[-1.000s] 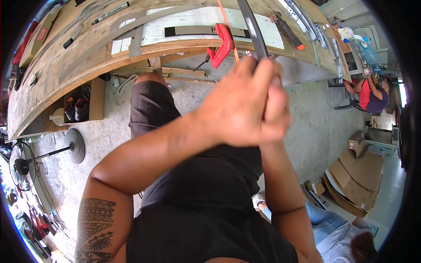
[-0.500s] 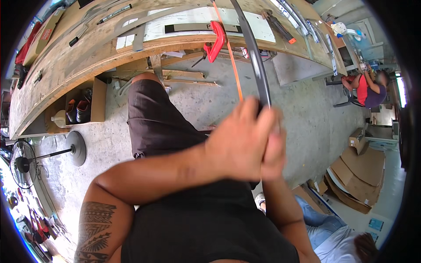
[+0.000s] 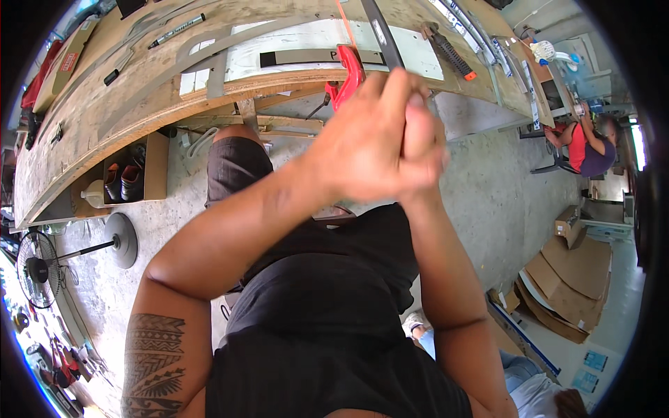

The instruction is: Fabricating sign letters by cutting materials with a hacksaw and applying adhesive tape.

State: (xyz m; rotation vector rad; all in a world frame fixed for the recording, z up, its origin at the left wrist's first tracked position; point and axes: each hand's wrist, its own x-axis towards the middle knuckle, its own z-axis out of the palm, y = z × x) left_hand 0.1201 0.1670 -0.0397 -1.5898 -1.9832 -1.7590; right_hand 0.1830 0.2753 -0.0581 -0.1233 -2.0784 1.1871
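Note:
Both of my hands are clasped together around the lower end of a long dark metal bar [image 3: 382,38]. The bar runs up and away over the edge of a plywood workbench [image 3: 139,90]. My left hand [image 3: 359,143] wraps over the top, covering most of my right hand [image 3: 424,132], so only the right hand's knuckles and thumb side show. A red clamp [image 3: 350,70] hangs at the bench edge just left of the bar. A white sheet [image 3: 293,38] carrying a dark flat strip [image 3: 306,57] lies on the bench behind the clamp.
A marker [image 3: 178,29] and a black-handled tool [image 3: 446,52] lie on the bench. Under it stands a box holding shoes [image 3: 129,180]. A floor fan [image 3: 42,268] is at left, flattened cardboard [image 3: 564,279] at right. One person sits far right [image 3: 582,143], another at the lower right [image 3: 529,390].
My clasped hands slid down the bar toward my body, then came back up toward the bench edge. The grip on the bar stayed shut throughout.

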